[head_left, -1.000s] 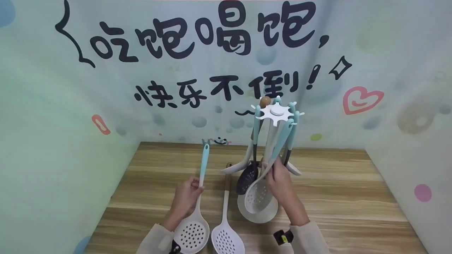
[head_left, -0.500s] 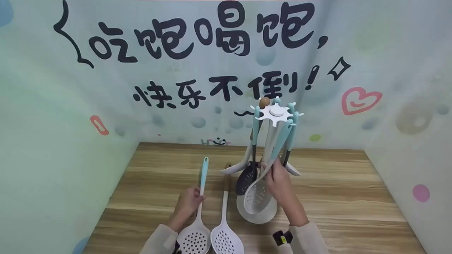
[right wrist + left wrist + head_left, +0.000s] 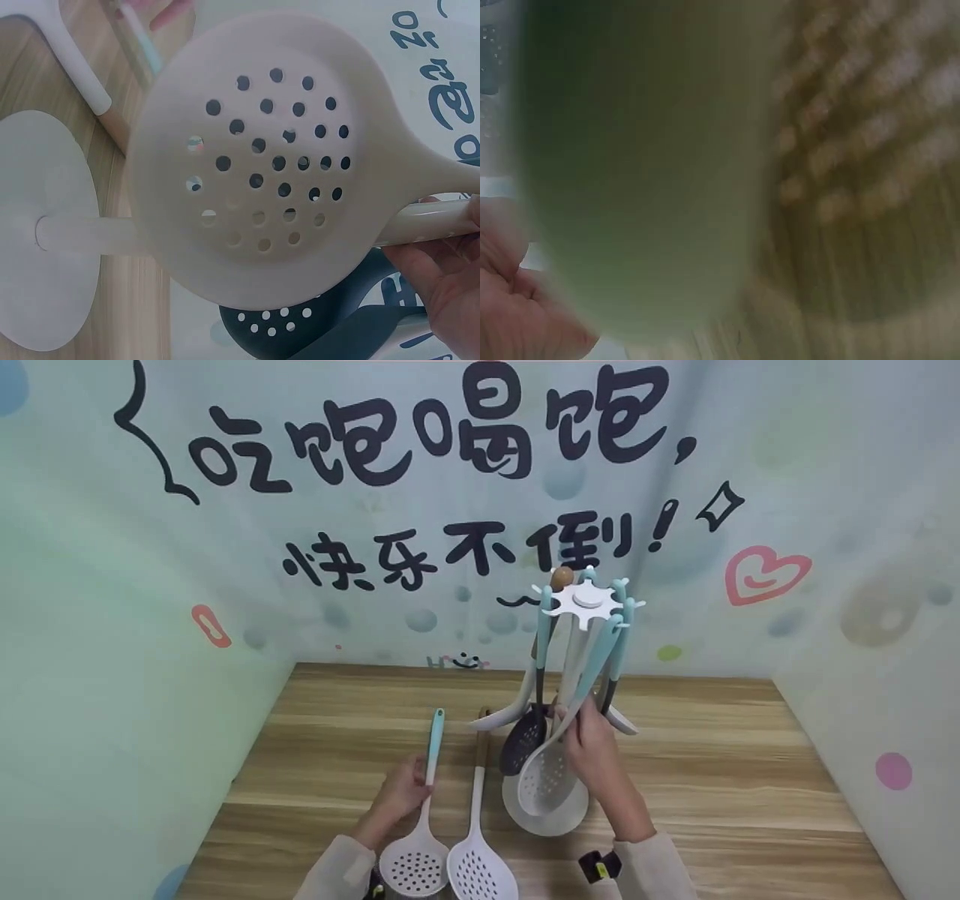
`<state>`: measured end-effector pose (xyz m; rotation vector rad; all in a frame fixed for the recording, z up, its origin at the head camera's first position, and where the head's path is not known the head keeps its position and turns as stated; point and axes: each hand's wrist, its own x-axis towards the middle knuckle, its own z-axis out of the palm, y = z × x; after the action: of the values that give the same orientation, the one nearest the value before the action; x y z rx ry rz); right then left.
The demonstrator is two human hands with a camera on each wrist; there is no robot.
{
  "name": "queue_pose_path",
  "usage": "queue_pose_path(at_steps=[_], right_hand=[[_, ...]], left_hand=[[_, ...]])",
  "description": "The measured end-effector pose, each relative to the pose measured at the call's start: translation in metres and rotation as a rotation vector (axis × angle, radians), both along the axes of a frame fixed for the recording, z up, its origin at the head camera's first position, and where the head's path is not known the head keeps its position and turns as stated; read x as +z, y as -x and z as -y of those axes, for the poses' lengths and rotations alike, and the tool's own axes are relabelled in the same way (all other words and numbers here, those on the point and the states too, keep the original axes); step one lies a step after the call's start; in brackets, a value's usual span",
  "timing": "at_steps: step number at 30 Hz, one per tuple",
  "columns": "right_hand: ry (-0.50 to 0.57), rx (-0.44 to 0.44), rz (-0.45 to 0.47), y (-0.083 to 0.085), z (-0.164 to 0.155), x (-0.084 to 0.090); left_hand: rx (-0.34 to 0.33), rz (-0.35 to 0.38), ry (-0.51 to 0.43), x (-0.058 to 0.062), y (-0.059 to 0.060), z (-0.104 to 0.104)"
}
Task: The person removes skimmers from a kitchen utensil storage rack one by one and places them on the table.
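My left hand (image 3: 403,791) pinches the white shaft of a skimmer (image 3: 414,864) with a turquoise handle, its holed head towards me. A second white skimmer (image 3: 480,870), with a brown handle, lies just right of it on the table. My right hand (image 3: 596,739) grips the white pole (image 3: 420,223) of a rotating utensil rack (image 3: 587,598). From the rack hang several utensils, including a white skimmer (image 3: 277,150) at the front and a dark slotted spoon (image 3: 523,741). In the left wrist view, a blurred pale shape covers much of the skimmer.
The rack's round white base (image 3: 547,810) stands on the wood-grain table (image 3: 712,780). A printed cloth backdrop (image 3: 480,450) with black lettering rises behind, and pale side walls (image 3: 112,660) enclose the table.
My left hand and the turquoise-handled skimmer have come lower and nearer to me; the hand has slid slightly down relative to the earlier position. My right hand and the rack stay put.
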<state>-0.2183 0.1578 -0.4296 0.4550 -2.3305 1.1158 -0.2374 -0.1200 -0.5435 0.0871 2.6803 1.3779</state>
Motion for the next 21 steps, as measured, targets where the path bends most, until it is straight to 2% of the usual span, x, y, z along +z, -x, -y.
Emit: queue_pose_path(at_steps=[4,9,13,17,21], right_hand=[[-0.002,-0.008,0.012,-0.001,0.000,0.001],[-0.001,-0.004,0.003,-0.001,0.000,0.002],[-0.009,-0.009,0.017,-0.001,0.000,0.002],[-0.011,-0.014,0.038,-0.001,0.000,0.002],[-0.011,-0.017,0.049,-0.002,-0.001,0.002]], left_hand=[[-0.018,0.049,-0.039,0.001,-0.002,0.000],[-0.023,0.097,-0.035,0.008,-0.005,-0.001],[-0.060,0.069,-0.041,0.011,-0.008,0.000],[-0.126,-0.007,-0.042,0.013,-0.010,0.003],[-0.147,-0.002,-0.015,0.017,-0.011,0.005]])
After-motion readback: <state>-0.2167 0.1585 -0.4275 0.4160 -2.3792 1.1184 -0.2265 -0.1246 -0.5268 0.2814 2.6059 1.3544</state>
